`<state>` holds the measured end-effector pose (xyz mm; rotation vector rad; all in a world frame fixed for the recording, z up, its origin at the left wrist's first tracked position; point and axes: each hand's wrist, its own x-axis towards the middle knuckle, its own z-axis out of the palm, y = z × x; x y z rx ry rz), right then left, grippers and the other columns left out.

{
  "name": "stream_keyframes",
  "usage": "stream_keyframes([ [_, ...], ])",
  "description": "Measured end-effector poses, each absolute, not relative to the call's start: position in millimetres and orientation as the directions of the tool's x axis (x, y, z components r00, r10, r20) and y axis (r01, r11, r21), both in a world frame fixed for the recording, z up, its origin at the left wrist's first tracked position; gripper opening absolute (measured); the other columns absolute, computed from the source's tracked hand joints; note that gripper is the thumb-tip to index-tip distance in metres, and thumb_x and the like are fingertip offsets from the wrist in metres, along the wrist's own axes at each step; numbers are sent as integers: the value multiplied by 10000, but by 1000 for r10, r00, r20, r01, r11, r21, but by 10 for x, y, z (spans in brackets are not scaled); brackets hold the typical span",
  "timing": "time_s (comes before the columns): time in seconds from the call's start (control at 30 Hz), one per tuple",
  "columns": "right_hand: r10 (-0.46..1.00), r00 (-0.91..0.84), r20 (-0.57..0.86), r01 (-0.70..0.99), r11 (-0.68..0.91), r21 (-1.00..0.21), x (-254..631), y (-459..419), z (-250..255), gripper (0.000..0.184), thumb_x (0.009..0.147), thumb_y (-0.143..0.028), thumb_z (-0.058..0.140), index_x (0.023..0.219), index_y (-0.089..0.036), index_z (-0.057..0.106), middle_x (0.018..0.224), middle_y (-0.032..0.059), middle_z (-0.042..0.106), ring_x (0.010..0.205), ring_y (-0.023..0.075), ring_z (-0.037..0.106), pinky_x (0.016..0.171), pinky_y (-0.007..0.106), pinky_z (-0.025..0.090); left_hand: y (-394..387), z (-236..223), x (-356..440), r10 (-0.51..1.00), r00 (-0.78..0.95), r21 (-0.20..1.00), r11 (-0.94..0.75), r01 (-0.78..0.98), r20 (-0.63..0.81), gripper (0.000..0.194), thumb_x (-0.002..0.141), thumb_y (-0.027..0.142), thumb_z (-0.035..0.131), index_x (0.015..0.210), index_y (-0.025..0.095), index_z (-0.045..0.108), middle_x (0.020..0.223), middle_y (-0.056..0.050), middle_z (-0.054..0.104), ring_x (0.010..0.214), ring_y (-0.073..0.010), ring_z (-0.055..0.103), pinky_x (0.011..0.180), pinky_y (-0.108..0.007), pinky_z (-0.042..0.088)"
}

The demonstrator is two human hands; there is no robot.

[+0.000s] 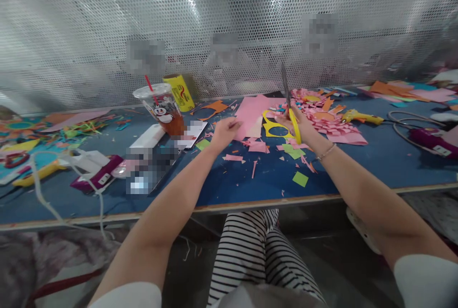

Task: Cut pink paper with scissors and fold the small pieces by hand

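Note:
My left hand (227, 131) is at the left edge of a pink paper sheet (250, 110), its fingers curled together on that edge. Scissors (294, 124) with yellow handles are held in my right hand (299, 122), their blades pointing up and away from me. Beside the right fingers is a piece of yellow paper (266, 129) with round holes cut in it; whether the fingers touch it I cannot tell. Pink paper flowers (324, 116) with fringed petals lie just beyond and right of that hand. Small pink scraps (256, 146) and a green paper square (300, 179) lie nearer me.
A drink cup (164, 110) with a red straw stands left, before a yellow packet (182, 93). Yellow glue guns lie at right (363, 117) and far left (39, 174), with cords nearby. Perforated metal sheeting (250, 12) rises behind the blue table (229, 193).

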<state>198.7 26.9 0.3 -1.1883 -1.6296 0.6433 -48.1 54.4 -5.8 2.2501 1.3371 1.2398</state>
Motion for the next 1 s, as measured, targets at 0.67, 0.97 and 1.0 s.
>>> stream_keyframes([
  [0.67, 915, -331, 231, 702, 402, -588, 1953, 126, 34, 449, 755, -580, 507, 881, -149, 540, 778, 63, 597, 667, 158, 536, 603, 261, 394, 449, 67, -471, 853, 129, 705, -495, 507, 506, 450, 754, 444, 542, 515, 177, 270, 517, 33, 220, 500, -76, 204, 478, -264, 144],
  [0.97, 919, -304, 249, 666, 392, -635, 1925, 139, -5, 486, 737, -618, 506, 841, -148, 572, 758, 64, 603, 637, 146, 514, 582, 257, 395, 429, 94, -474, 832, 141, 676, -524, 518, 537, 445, 769, 424, 521, 527, 179, 239, 542, 30, 198, 515, -79, 208, 487, -259, 160],
  [1.0, 920, -298, 254, 678, 391, -622, 1928, 140, -4, 490, 730, -623, 514, 833, -148, 575, 750, 63, 603, 636, 146, 513, 579, 255, 390, 428, 98, -475, 830, 135, 680, -527, 511, 541, 444, 770, 419, 521, 528, 179, 238, 543, 30, 198, 516, -79, 207, 489, -260, 161],
])
